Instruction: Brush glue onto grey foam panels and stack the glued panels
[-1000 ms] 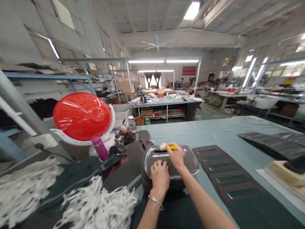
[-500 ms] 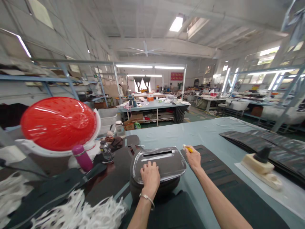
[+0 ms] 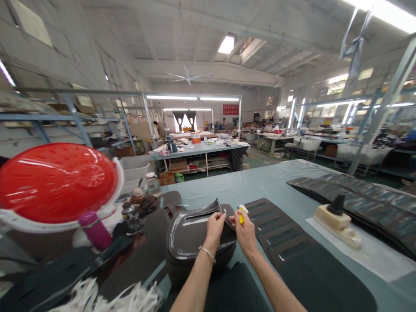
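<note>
A dark, rounded bag piece (image 3: 191, 238) stands before me, with a slot in its top panel and whitish smears, like glue, along its rim. Part of the panel's far edge (image 3: 212, 205) now curls upward. My left hand (image 3: 215, 227) is closed, thumb and fingertips pinching at the panel's right part; its edge seems to be between them. Close by on the right, my right hand (image 3: 245, 230) grips a small yellow-handled tool (image 3: 241, 218) with a whitish tip, perhaps a brush. Its fingertips are also at the panel's right edge.
A flat dark panel with slots (image 3: 286, 242) lies on the pale blue table (image 3: 260, 184). Further right are a cream container with a black top (image 3: 336, 216) and stacked dark panels (image 3: 357, 199). Leftward stand a red basin (image 3: 61, 182), a purple bottle (image 3: 95, 229) and white strips (image 3: 110, 299).
My left hand has moved from flat on the panel to its right part and pinches there. The right hand, still with the yellow tool, has come in beside it. The far edge has lifted.
</note>
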Demonstrator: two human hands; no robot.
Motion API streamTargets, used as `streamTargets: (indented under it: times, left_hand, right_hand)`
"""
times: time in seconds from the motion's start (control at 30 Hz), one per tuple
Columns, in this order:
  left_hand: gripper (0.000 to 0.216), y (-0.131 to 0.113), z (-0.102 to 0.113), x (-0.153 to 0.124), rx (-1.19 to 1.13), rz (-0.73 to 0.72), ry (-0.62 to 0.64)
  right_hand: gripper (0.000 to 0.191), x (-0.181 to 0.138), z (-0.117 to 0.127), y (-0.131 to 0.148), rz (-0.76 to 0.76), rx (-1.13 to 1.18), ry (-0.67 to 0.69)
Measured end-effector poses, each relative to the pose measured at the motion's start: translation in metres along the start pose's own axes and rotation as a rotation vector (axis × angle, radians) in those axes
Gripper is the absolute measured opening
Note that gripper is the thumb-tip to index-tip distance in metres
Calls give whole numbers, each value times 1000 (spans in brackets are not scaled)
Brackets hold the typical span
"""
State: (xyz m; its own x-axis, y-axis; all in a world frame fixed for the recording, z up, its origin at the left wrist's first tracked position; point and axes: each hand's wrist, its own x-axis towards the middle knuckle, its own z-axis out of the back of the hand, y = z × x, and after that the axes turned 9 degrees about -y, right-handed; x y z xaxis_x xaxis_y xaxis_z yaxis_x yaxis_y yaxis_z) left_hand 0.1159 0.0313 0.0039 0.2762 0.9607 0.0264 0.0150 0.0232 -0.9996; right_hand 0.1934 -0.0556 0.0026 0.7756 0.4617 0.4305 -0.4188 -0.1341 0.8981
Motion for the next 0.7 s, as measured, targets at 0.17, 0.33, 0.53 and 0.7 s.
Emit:
streamTargets:
  times: [0.17, 0.33, 0.53, 0.7]
  left_hand:
    - [29, -61, 36, -46, -348, -8, 174]
    - [25, -122, 70, -106, -641, 56, 434]
    - [26, -111, 63, -140, -785, 178, 487]
    - [29, -69, 30, -163, -837, 368, 574]
  right_hand:
    - [33, -4, 1, -22, -153, 43, -4]
    - [38, -4, 19, -17, -309, 281, 33]
    - [44, -22, 79, 2, -441, 364, 5]
    - [42, -62, 150, -20, -507, 284, -82]
